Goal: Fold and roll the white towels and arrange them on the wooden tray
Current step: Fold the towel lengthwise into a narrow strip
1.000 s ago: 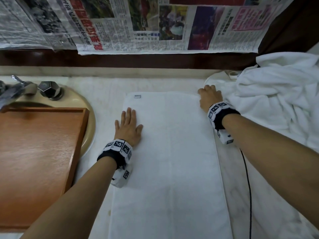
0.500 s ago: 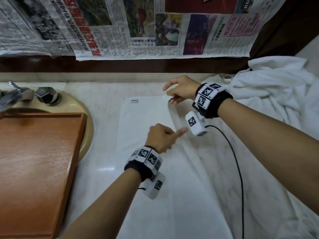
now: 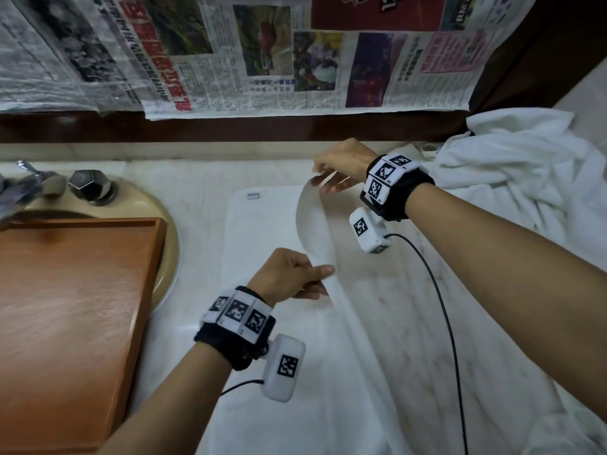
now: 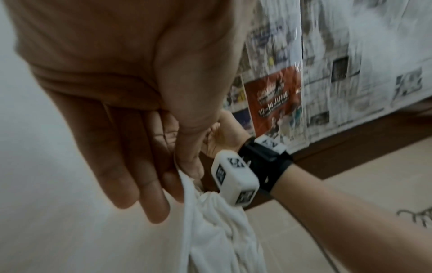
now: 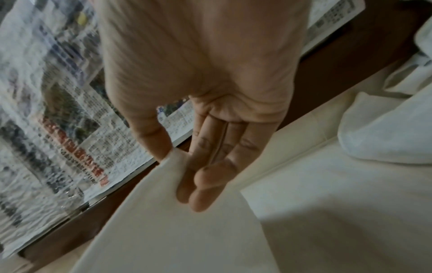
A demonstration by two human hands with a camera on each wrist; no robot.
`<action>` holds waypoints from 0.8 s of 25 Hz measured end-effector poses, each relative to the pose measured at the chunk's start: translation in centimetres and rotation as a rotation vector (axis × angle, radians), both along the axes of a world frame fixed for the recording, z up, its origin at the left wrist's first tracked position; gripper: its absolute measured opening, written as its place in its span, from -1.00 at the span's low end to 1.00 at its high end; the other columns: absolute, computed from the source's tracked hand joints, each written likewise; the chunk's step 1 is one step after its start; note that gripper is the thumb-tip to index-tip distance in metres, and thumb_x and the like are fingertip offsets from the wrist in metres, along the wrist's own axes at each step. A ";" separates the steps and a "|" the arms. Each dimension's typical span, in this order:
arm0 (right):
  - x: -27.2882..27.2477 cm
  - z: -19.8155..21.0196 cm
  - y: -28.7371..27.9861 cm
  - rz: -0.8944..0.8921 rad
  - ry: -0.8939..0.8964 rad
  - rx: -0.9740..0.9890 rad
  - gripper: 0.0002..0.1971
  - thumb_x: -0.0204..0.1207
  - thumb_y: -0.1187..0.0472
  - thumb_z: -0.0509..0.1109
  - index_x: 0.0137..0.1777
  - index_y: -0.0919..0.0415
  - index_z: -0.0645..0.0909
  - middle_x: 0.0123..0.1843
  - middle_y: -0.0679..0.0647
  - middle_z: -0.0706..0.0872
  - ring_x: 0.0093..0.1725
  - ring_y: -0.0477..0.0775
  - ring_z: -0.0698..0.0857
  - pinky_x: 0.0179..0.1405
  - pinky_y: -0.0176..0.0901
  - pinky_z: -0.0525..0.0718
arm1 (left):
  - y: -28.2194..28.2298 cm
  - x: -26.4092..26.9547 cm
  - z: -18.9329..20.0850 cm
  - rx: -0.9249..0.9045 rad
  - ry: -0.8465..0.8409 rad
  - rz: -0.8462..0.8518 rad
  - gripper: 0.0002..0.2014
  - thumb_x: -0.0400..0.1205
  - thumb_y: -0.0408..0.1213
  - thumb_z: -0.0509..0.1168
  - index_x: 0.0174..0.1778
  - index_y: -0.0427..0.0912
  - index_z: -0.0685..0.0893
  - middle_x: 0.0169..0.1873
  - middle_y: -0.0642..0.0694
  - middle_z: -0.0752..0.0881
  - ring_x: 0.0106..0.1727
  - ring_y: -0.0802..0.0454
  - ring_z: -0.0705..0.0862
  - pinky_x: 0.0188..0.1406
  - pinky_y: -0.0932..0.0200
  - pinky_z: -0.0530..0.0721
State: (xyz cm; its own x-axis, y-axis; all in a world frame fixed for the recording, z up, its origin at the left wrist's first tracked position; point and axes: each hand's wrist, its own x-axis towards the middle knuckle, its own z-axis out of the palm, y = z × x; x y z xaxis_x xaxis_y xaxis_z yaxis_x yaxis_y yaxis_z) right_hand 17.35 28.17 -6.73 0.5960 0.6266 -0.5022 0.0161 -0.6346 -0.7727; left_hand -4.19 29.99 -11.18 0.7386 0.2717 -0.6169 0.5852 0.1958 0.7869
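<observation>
Lengthwise, the towel (image 3: 262, 264) lies on the counter (image 3: 410, 290) between the tray (image 3: 72, 307) and the pile (image 3: 525, 192) of unfolded towels, its right edge lifted off the marble. To fold it well, both hands should carry that edge across level and together, so it lands square on the left edge — a lagging hand would skew the fold. The left hand (image 3: 289, 274) pinches the edge midway between thumb and forefinger; the right hand (image 3: 341, 162) pinches the far corner the same way, other fingers straight. Around them: the tray rests over the basin (image 3: 164, 254), nothing on it yet, with the tap (image 3: 29, 185) behind and newspaper (image 3: 262, 54) on the wall. The wrist cable (image 3: 443, 307) trails over the marble — likely to snag cloth.
</observation>
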 end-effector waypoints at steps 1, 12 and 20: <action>-0.3 0.4 0.4 0.019 -0.025 0.001 -0.75 0.34 0.27 0.35 0.00 0.33 0.69 -0.19 0.11 0.85 -0.23 0.11 0.82 -0.25 -0.20 0.70 | 0.8 -0.5 0.3 0.001 -0.007 0.026 -0.67 0.57 -0.25 0.47 -0.49 -0.25 0.62 -0.46 -0.17 0.77 -0.34 0.03 0.80 -0.14 0.19 0.81; -4.0 -5.8 9.6 0.281 -0.575 0.002 -0.88 0.49 0.10 0.45 -0.27 0.03 0.69 -0.11 0.03 0.69 -0.04 0.07 0.67 0.10 -0.12 0.66 | 6.9 -7.8 -5.5 0.203 0.144 0.294 -0.66 0.70 -0.12 0.30 -0.27 -0.32 0.60 -0.41 -0.22 0.65 -0.46 -0.05 0.57 -0.51 0.15 0.56; -5.5 -12.7 12.3 0.538 -0.811 -0.166 -0.72 0.60 0.37 0.22 0.24 0.12 0.58 0.27 0.05 0.61 0.30 0.16 0.51 0.20 0.07 0.43 | 7.0 -6.9 -8.3 0.599 0.295 0.445 -0.71 0.67 0.01 0.27 -0.20 -0.14 0.66 -0.32 0.02 0.69 -0.17 -0.06 0.62 -0.23 0.13 0.50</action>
State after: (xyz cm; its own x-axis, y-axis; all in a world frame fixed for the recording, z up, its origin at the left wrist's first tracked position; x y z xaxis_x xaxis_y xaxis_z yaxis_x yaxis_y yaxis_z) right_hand 11.87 40.45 -19.45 0.4545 0.8737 -0.1735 0.8198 -0.4865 -0.3021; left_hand -11.10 36.95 -19.52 0.3122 0.8491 -0.4260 0.7518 0.0533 0.6572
